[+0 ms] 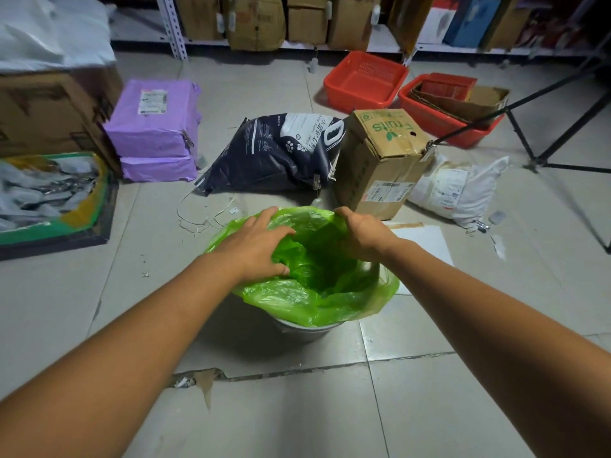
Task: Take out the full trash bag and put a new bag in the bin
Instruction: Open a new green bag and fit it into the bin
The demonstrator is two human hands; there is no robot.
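Note:
A translucent green trash bag (310, 302) lines a grey round bin (307, 332) on the tiled floor, its edge folded over the rim. My left hand (254, 246) lies on the bag's left rim with fingers spread and the thumb pressing into the plastic. My right hand (360, 233) grips the far right edge of the bag, its fingers curled over the rim. The inside of the bag looks hollow and green. The bin's lower wall shows only below the bag's overhang.
A dark printed sack (274, 153) and a cardboard fruit box (380, 160) lie just beyond the bin. Purple parcels (155, 127), a box of grey packets (49, 193), red crates (363, 81), a white parcel (459, 190), a black stand (542, 127) and shelving surround it.

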